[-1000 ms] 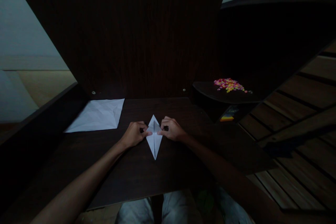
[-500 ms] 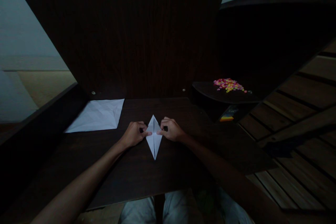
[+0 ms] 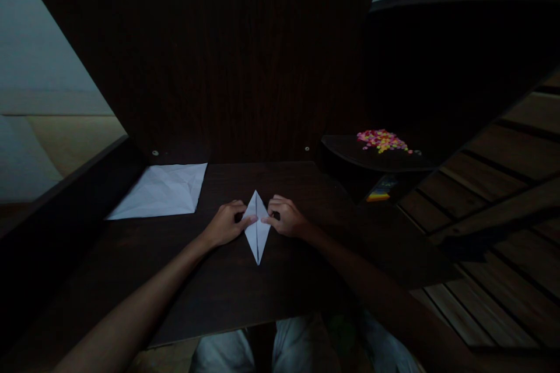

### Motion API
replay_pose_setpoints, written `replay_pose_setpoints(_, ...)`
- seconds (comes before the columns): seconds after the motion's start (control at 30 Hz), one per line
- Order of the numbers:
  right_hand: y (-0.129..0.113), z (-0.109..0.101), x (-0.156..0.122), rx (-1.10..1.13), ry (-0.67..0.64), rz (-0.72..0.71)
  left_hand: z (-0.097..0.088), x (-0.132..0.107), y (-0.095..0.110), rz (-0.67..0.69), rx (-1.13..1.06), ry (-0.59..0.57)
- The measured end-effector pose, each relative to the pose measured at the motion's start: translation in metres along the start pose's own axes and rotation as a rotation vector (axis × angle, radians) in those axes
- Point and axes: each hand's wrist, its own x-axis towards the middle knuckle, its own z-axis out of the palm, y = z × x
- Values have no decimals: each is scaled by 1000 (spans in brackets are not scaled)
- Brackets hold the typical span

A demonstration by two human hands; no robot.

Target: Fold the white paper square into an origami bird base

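A white sheet of paper folded into a narrow diamond (image 3: 257,240) lies on the dark wooden desk (image 3: 219,291), one tip pointing away from me and one towards me. A dark gap runs down its middle between two flaps. My left hand (image 3: 225,222) grips its left corner, thumb on top and fingers at the edge. On the opposite corner my right hand (image 3: 286,217) does the same, its thumb pressing near the centre line. The undersides of the fingers are hidden.
Creased white paper (image 3: 161,191) lies at the desk's back left, beside a raised side board (image 3: 65,186). A pile of small pink, red and yellow pieces (image 3: 382,140) rests on a rounded shelf (image 3: 345,148) at right. A tall dark panel (image 3: 245,58) stands behind.
My left thumb has slid a little inward and upward over the paper, towards the centre line. The right hand and the folded paper have hardly moved.
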Motion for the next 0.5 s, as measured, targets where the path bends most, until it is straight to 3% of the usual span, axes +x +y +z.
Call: replay_pose_setpoints(0.5, 5, -11, 2, 8, -106, -53, 8, 3, 3, -12, 46, -3)
